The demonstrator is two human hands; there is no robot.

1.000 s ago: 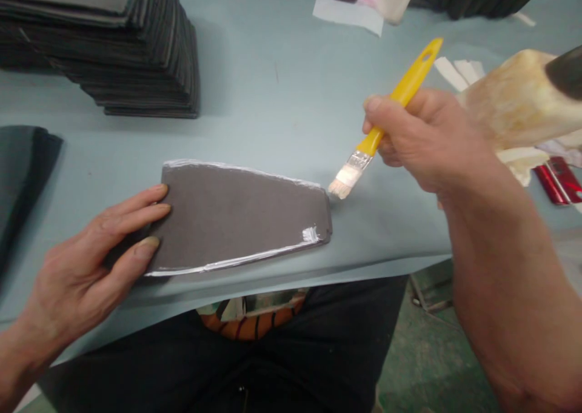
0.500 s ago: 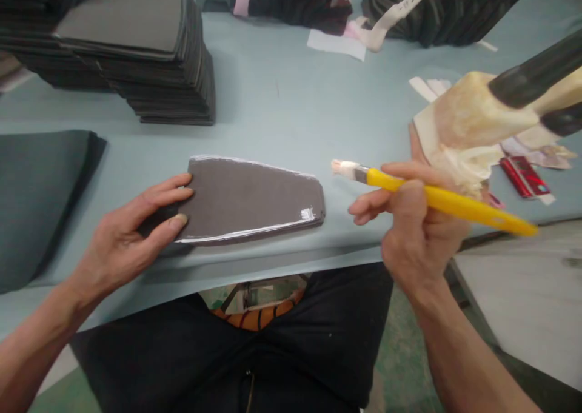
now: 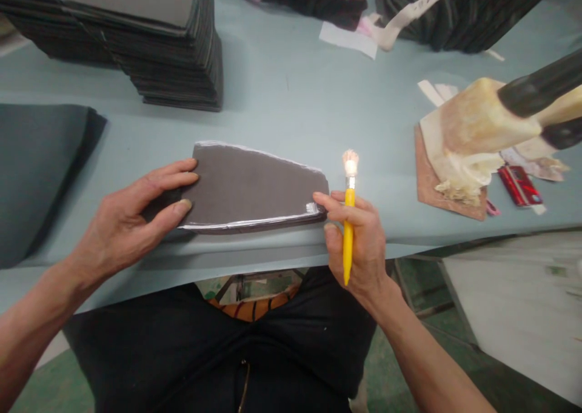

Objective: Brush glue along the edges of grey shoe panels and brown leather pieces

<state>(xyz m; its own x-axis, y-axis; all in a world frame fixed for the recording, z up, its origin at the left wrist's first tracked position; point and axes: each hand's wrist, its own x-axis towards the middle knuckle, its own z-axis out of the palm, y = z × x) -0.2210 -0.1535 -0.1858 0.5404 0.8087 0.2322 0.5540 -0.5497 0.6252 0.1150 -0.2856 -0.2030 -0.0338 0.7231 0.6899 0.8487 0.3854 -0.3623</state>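
Note:
A stack of dark grey tapered pieces (image 3: 254, 185) lies near the table's front edge, with white along its two long edges and a white patch at its right corner. My left hand (image 3: 136, 210) grips the stack's left end, thumb on the near side and fingers on top. Between the fingers of my right hand (image 3: 359, 231) is a yellow brush (image 3: 348, 231), its pale bristles pointing away from me. The fingertips of that hand touch the stack's right end.
Tall dark stacks (image 3: 182, 55) stand at the back left, and dark sheets (image 3: 36, 170) lie at the left. A glue-smeared container (image 3: 482, 119) rests on a brown board (image 3: 425, 182) at the right, beside a red object (image 3: 519, 185). Dark bundles (image 3: 445, 22) lie behind.
My right hand has moved left to the stack's right end, and the brush has swung from pointing left to pointing away from me. My left hand still holds the stack.

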